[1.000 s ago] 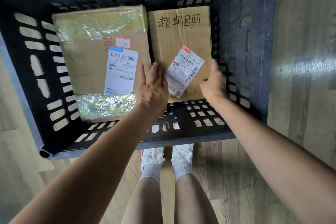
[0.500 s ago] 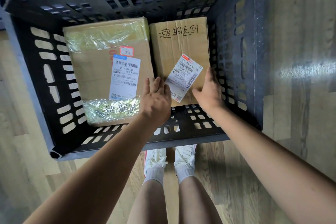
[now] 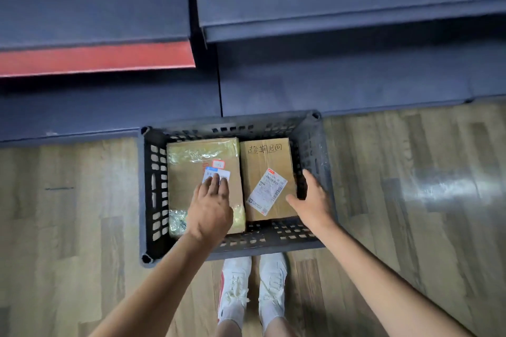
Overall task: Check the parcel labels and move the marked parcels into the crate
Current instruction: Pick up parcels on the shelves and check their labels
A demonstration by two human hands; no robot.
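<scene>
Hovering apart with relaxed fingers, left hand (image 3: 209, 209) and right hand (image 3: 312, 204) are holding nothing above the crate (image 3: 315, 142), two parcels (image 3: 269, 191) lying side by side at twelve o'clock.

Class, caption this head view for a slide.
Two open hands hover over two labelled parcels in a black crate.

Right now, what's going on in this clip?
A person stands over a dark crate on a wooden floor, looking down into it. Two cardboard parcels lie side by side inside: a taped parcel on the left and a smaller parcel with handwriting on top on the right. The left hand hangs open over the taped parcel and the right hand is open near the crate's right wall. Neither hand holds anything.
</scene>
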